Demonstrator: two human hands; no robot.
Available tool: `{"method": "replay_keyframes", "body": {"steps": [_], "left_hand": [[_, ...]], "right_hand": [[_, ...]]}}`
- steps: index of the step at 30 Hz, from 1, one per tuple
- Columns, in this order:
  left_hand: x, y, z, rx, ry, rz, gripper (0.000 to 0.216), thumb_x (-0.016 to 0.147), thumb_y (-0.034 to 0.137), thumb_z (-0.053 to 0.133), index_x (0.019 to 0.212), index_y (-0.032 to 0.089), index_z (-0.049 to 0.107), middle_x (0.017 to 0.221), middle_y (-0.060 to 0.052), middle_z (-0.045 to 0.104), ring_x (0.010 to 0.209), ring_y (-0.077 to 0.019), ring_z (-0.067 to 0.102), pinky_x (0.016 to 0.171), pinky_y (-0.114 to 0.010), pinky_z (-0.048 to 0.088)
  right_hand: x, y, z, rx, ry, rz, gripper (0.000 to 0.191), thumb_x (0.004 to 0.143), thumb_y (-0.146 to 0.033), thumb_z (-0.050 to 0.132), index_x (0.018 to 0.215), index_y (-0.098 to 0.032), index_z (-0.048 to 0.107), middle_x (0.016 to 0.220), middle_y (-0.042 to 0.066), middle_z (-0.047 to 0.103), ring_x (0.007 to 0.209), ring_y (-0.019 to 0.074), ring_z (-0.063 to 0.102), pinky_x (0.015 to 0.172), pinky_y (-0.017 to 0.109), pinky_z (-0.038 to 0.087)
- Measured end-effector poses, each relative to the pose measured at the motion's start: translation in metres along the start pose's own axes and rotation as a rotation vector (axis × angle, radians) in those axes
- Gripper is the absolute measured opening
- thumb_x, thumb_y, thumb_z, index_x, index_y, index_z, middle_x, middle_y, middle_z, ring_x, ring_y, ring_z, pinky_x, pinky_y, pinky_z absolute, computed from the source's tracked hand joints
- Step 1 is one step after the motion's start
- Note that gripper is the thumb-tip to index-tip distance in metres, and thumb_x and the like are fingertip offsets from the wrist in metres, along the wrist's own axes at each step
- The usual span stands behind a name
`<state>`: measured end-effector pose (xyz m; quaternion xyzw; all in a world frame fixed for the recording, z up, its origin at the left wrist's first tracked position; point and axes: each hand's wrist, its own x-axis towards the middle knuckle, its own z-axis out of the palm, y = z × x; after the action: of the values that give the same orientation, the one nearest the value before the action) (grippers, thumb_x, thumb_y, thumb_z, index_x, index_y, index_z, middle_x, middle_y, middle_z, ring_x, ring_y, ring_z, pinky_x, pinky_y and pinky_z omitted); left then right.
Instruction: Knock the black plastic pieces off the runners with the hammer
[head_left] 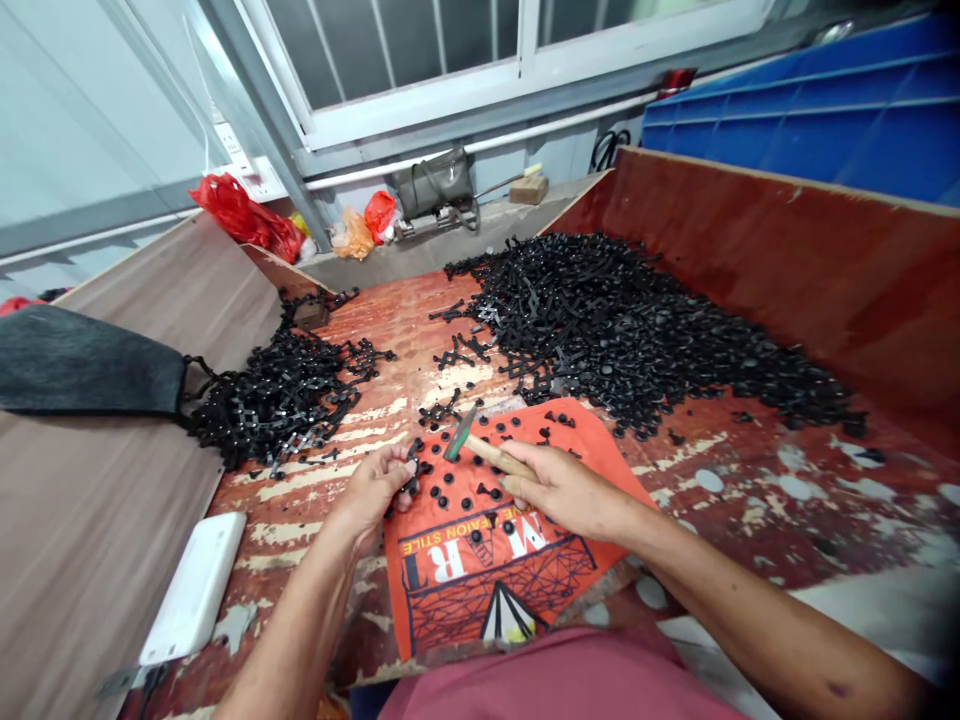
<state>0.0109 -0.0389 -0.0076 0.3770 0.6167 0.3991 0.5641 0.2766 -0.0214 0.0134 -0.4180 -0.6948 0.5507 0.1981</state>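
Note:
My right hand (562, 490) is closed round the wooden handle of a small hammer (471, 446), whose metal head points up and left over an orange cloth (487, 560). My left hand (375, 485) pinches a small black plastic part (411, 470) at the cloth's left edge, just left of the hammer head. Several small black round pieces (480, 490) lie scattered on the cloth between my hands.
A large heap of black plastic parts (637, 330) fills the right of the worn red tray. A smaller heap (285, 395) lies at the left. Brown board walls (787, 260) enclose the tray. A white flat device (196, 585) and a dark cloth (82, 360) rest on the left board.

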Motion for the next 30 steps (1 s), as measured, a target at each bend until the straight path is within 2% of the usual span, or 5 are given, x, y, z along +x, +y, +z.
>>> {"method": "replay_keyframes", "body": {"steps": [9,15,19,24,30], "left_hand": [[0.001,-0.002,-0.001,-0.039,0.007,-0.017,0.043,0.064,0.041,0.078,0.087,0.018,0.051,0.058,0.002,0.064,0.038,-0.0057,0.049,0.036,-0.014,0.032],[0.004,-0.006,0.002,0.014,0.031,-0.011,0.043,0.063,0.041,0.078,0.087,0.018,0.050,0.054,0.005,0.062,0.037,-0.0061,0.050,0.034,-0.013,0.033],[0.005,-0.010,0.001,0.020,0.043,0.002,0.045,0.063,0.042,0.078,0.087,0.019,0.049,0.049,0.007,0.058,0.035,-0.0072,0.049,0.032,-0.013,0.033],[0.007,-0.016,-0.002,-0.019,0.020,0.026,0.042,0.066,0.041,0.078,0.088,0.019,0.050,0.050,0.008,0.058,0.034,-0.0059,0.048,0.031,-0.011,0.029],[0.009,-0.019,-0.003,-0.064,0.004,0.037,0.043,0.066,0.043,0.079,0.087,0.019,0.050,0.047,0.009,0.054,0.032,-0.0048,0.044,0.031,-0.011,0.025]], "right_hand": [[0.001,0.005,0.003,-0.084,0.007,-0.030,0.016,0.094,-0.030,0.053,0.101,-0.022,0.064,0.066,-0.003,0.054,0.053,0.0104,0.041,0.048,0.022,0.030],[0.002,0.003,0.001,-0.211,-0.014,-0.060,0.029,0.101,-0.033,0.040,0.110,-0.020,0.065,0.068,-0.002,0.056,0.055,0.0110,0.049,0.052,0.022,0.035],[0.003,-0.003,0.002,-0.462,0.086,-0.148,0.034,0.102,-0.031,0.040,0.128,-0.029,0.062,0.091,0.003,0.073,0.077,0.0176,0.066,0.068,0.028,0.047],[0.009,-0.014,0.016,-0.603,0.210,-0.301,0.050,0.102,-0.027,0.039,0.151,-0.037,0.036,0.127,0.003,0.068,0.101,0.0208,0.067,0.083,0.033,0.053],[0.020,-0.016,0.032,-0.774,0.155,-0.272,0.053,0.100,-0.024,0.044,0.151,-0.038,0.037,0.101,0.002,0.076,0.084,0.0187,0.070,0.074,0.028,0.052]]}}
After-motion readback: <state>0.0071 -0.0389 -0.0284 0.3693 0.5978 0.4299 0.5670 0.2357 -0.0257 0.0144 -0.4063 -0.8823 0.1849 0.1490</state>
